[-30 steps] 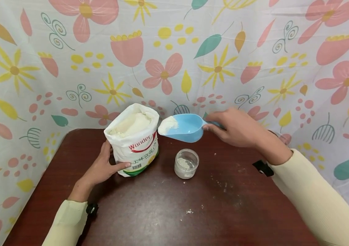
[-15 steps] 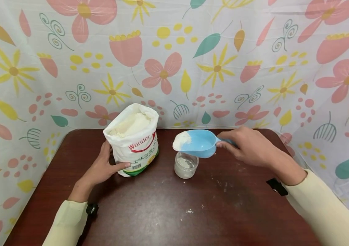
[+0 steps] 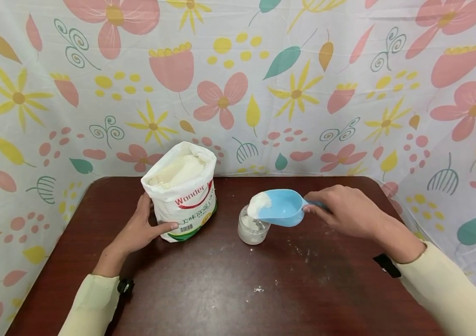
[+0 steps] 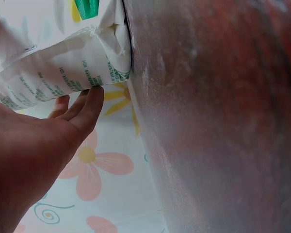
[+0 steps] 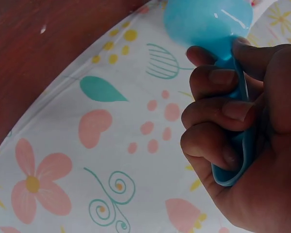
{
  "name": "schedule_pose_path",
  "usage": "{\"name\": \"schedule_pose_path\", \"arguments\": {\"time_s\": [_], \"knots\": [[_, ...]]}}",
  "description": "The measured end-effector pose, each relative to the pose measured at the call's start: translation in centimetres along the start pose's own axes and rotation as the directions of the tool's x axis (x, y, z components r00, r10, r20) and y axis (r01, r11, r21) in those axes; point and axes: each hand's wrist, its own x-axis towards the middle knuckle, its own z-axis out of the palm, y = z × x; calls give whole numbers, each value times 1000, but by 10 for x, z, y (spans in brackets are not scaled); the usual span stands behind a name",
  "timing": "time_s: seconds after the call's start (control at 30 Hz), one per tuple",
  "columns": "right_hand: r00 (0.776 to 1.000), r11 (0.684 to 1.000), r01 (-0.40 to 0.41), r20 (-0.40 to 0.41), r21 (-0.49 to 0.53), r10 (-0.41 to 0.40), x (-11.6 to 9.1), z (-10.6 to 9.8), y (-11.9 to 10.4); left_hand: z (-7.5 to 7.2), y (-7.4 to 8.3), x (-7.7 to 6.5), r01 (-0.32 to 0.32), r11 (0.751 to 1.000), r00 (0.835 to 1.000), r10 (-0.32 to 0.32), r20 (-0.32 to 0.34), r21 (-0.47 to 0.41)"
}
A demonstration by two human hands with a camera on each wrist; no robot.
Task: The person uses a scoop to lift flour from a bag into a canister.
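Note:
A white bag (image 3: pixel 166 203) of flour, marked "Wonder", stands with its top wide at the table's back left. My left hand (image 3: pixel 137 228) holds its lower left side, thumb across the front, other fingers behind it, as the bag's edge (image 4: pixel 63 77) in the left wrist view shows. My right hand (image 3: pixel 349 210) grips the handle of a light blue scoop (image 3: pixel 284 207); in the right wrist view the fingers (image 5: pixel 208 114) are curled round that handle. White flour (image 3: pixel 260 200) sits in the scoop's tip. The tip overlaps the mouth of a small clear jar (image 3: pixel 251 235) with some flour inside.
Specks of flour (image 3: pixel 258 289) lie scattered on the dark red-brown table (image 3: pixel 221 298). A floral curtain (image 3: pixel 229 126) hangs right behind the table and along both sides. Black straps (image 3: pixel 125 287) are on both wrists.
My right hand has brought the loaded scoop down and to the right, from beside the bag's mouth to over the jar. My left hand and the bag stay put.

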Motion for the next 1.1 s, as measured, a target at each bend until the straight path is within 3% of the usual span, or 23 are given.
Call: {"name": "schedule_pose_path", "arguments": {"time_s": [0.7, 0.9, 1.1], "knots": [[999, 990, 46, 8, -136, -45, 9, 5, -7, 0, 0, 0, 4, 1000, 1000, -4, 7, -2], [998, 981, 70, 8, -181, -69, 13, -1, -10, 0, 0, 0, 11, 1000, 1000, -11, 10, -7], [996, 971, 74, 63, -226, -61, 22, -11, -17, 0, -1, 1, 11, 1000, 1000, -10, 7, -3]]}}
